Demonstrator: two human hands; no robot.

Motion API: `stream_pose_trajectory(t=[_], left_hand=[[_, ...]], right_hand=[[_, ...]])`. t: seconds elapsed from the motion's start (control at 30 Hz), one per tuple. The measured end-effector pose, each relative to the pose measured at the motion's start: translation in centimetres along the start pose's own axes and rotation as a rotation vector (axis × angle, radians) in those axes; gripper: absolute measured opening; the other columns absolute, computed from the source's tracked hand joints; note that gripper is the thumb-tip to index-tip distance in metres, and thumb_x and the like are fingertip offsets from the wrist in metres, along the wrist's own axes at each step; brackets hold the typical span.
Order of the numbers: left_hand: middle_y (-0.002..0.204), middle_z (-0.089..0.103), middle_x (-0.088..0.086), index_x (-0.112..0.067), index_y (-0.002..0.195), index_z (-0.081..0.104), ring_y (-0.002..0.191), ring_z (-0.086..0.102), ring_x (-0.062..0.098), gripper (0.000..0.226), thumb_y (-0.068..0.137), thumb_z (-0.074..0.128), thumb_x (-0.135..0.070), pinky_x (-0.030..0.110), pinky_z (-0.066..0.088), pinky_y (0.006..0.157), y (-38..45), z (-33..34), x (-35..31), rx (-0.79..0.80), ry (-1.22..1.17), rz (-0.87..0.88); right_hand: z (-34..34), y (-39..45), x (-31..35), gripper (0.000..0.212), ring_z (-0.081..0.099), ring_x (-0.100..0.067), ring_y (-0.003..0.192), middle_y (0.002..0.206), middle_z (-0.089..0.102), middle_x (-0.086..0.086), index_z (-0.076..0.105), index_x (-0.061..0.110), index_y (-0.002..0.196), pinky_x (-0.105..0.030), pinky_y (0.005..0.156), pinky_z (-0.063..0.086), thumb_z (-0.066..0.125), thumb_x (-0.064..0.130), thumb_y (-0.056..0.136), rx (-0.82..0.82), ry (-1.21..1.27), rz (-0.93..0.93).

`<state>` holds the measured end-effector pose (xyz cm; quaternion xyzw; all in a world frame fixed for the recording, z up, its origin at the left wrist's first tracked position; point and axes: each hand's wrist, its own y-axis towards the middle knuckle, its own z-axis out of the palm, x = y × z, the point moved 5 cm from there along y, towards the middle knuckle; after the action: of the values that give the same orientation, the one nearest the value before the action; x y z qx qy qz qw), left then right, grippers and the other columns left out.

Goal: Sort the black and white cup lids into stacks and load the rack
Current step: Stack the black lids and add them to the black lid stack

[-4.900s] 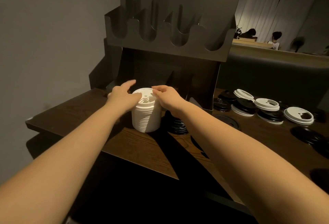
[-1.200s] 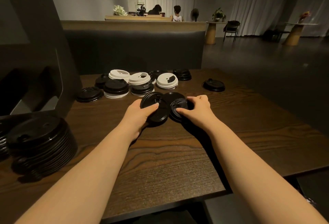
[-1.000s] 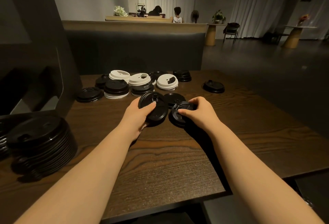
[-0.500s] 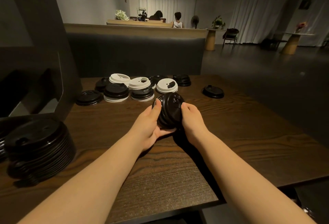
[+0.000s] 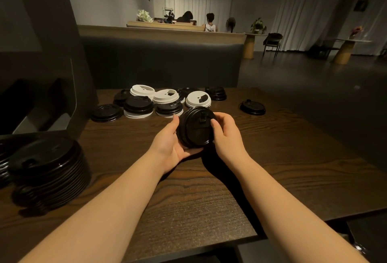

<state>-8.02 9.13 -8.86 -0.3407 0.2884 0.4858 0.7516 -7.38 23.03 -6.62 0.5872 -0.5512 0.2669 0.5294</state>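
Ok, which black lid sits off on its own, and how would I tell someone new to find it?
Start at the wooden table and find the cluster of black and white lids along its far edge. Look right of that cluster, past the hands, to the single black lid. It lies flat with bare wood all round it, touching no other lid.

Both forearms bare to frame edge (no sleeves, rings, watch)
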Motion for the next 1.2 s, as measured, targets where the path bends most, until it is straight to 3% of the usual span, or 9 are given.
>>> stream_pose_trajectory(t=[0.2,0.4,0.53,0.63,0.73,0.8,0.97,1.1,1.2], left_hand=[[0.126,0.06,0.014,-0.016,0.129,0.051,0.118,0.053,0.036,0.044,0.102,0.031,-0.045,0.052,0.049,0.076,-0.1,-0.7,-0.3,-0.024,-0.037,-0.05],[0.11,0.065,0.014,-0.016,0.112,0.057,0.1,0.061,0.034,0.043,0.101,0.031,-0.047,0.052,0.052,0.076,-0.1,-0.5,-0.2,-0.059,0.054,-0.046],[0.117,0.064,0.014,-0.019,0.126,0.054,0.102,0.062,0.034,0.047,0.099,0.032,-0.051,0.051,0.054,0.076,0.0,-0.7,-0.1,-0.077,0.142,-0.04],[0.115,0.067,0.012,-0.02,0.121,0.057,0.104,0.064,0.032,0.054,0.087,0.043,-0.061,0.049,0.056,0.077,-0.2,-0.3,-0.1,-0.026,0.197,-0.007],[0.115,0.066,0.014,-0.016,0.116,0.058,0.1,0.066,0.029,0.043,0.079,0.067,-0.036,0.045,0.058,0.073,-0.5,-0.2,-0.4,-0.027,0.345,0.092],[0.115,0.065,0.013,-0.014,0.121,0.057,0.1,0.066,0.029,0.036,0.086,0.066,-0.016,0.046,0.058,0.075,-0.4,-0.7,-0.8,-0.059,0.408,0.125],[0.109,0.07,0.008,-0.017,0.116,0.064,0.102,0.067,0.024,0.034,0.083,0.072,-0.016,0.047,0.053,0.093,0.1,-1.6,-1.5,-0.117,0.614,0.236],[0.116,0.066,0.006,-0.016,0.127,0.058,0.108,0.062,0.022,0.045,0.084,0.071,-0.014,0.045,0.05,0.097,0.2,-2.9,-2.8,-0.254,0.624,0.331],[0.117,0.066,0.005,-0.016,0.127,0.057,0.11,0.061,0.022,0.042,0.086,0.068,-0.014,0.044,0.048,0.099,0.5,-4.3,-3.6,-0.318,0.542,0.362]], right_hand=[[-2.1,0.5,-0.7,0.026,0.056,-0.003,0.097,0.11,0.057,0.004,0.05,0.017,0.125,-0.011,0.069,0.044,0.044,0.023,0.1,-0.158,0.181,0.126],[-0.1,-0.2,-0.2,0.026,0.052,0.002,0.091,0.101,0.054,0.014,0.054,0.015,0.123,-0.004,0.067,0.041,0.048,0.022,0.099,0.036,0.016,0.07],[0.3,-0.3,-0.3,0.025,0.051,0.005,0.086,0.098,0.052,0.016,0.053,0.016,0.122,-0.006,0.064,0.041,0.05,0.024,0.098,0.073,-0.029,0.091],[0.3,-0.4,-0.3,0.016,0.054,-0.002,0.095,0.104,0.056,0.009,0.052,0.021,0.113,-0.01,0.071,0.041,0.052,0.025,0.097,0.047,-0.018,0.081],[0.2,-0.5,-0.4,0.015,0.059,-0.006,0.098,0.102,0.058,0.009,0.053,0.024,0.109,-0.016,0.077,0.048,0.056,0.023,0.095,0.045,0.088,0.094],[0.3,-0.6,-0.4,0.026,0.061,-0.006,0.094,0.099,0.06,0.009,0.052,0.022,0.118,-0.021,0.077,0.053,0.059,0.02,0.093,0.085,0.223,0.155],[0.3,-0.4,-0.3,0.034,0.06,-0.009,0.1,0.106,0.061,0.005,0.056,0.016,0.126,-0.009,0.063,0.049,0.061,0.017,0.092,0.105,0.13,0.128],[0.3,0.1,-1.1,0.039,0.051,-0.01,0.118,0.123,0.055,0.008,0.053,0.018,0.133,-0.022,0.093,0.043,0.051,0.031,0.097,0.123,-0.072,0.107],[0.5,1.0,-2.0,0.048,0.018,-0.02,0.146,0.154,0.03,0.002,0.032,0.019,0.148,-0.042,0.118,0.019,0.033,0.035,0.103,0.22,-0.472,0.054]])
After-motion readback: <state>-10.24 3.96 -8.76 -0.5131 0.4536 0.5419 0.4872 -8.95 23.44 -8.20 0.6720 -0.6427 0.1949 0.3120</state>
